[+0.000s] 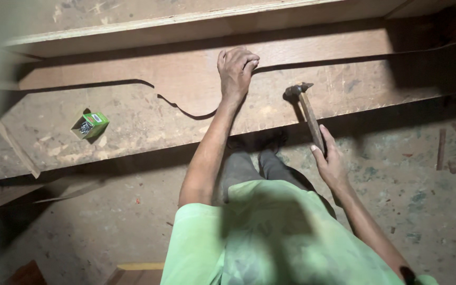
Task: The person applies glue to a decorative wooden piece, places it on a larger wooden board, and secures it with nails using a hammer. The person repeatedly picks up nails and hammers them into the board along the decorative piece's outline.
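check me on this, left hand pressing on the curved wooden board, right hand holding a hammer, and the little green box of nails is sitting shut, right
Not quite: the head view shows the green box open, small nails visible inside. The rest holds: left hand presses on the curved board, right hand holds the hammer.

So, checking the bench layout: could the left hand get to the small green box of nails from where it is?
Probably yes. The left hand rests on the cut board, and the green box sits open on the workbench to its left, with nothing between them.
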